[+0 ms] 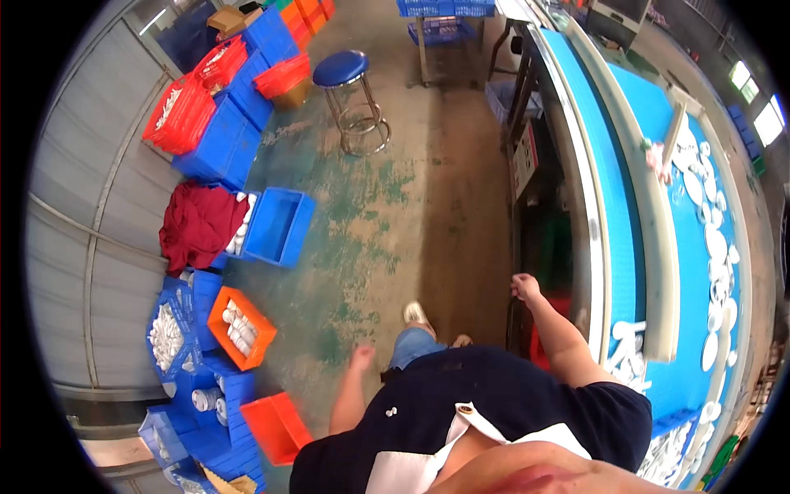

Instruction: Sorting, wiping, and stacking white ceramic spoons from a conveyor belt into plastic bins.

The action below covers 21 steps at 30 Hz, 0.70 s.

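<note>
My left hand (362, 357) hangs beside my hip over the worn green floor, blurred, and its fingers cannot be made out. Nothing is visible in it. My right hand (524, 287) swings forward on the other side, its fingers curled in with no object showing. It is nearest to the dark underside of a blue conveyor belt (623, 204), apart from its metal edge. Many white plastic parts (719, 272) lie along the far lane of the conveyor. A heap of white parts (628, 358) sits at the near end of the inner lane.
A blue-topped metal stool (340, 68) stands ahead. Along the left wall are red baskets (179, 117), an empty blue crate (281, 227), dark red cloth (200, 225), an orange crate (241, 330) of white parts and a red-orange bin (278, 428). A blue-crate rack (445, 7) stands beyond.
</note>
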Motion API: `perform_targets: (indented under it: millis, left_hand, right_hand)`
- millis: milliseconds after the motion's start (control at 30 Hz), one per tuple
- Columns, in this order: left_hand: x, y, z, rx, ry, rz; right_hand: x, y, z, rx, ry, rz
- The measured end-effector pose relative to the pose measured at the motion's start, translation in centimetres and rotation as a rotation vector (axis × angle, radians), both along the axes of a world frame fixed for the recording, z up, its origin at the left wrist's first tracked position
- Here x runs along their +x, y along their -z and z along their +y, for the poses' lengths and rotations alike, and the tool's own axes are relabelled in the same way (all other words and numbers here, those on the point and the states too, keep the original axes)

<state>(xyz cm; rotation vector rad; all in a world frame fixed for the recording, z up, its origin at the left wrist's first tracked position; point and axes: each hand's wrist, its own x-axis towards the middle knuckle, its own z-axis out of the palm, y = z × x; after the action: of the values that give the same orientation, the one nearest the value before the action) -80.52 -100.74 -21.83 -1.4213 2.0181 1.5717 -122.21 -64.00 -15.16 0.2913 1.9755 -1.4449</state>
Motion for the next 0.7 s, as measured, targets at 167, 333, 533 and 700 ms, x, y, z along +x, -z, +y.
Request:
perform_targets:
  millis: [167,333,533,700]
  left_hand:
    - [1.9,2.9,-1.7,-0.016,0.642,-0.438]
    - [-4.5,-4.0,-9.8,0.151,0.437,-0.35]
    - [-19.4,9.0,-30.5,-0.537,0.526,-0.456]
    - [-45.7,1.0,-42.3,-0.284,-0.018,0.033]
  right_hand:
    - [-11.3,-4.0,-11.6,0.121,-0.295,0.251]
    - [-15.2,-0.7,-15.1,0.455,-0.692,0.289]
    - [-22.3,0.6,-15.8,0.471,-0.664,-0.267]
    - [-24.7,-8.3,-17.9,0.408,-0.355,-0.443]
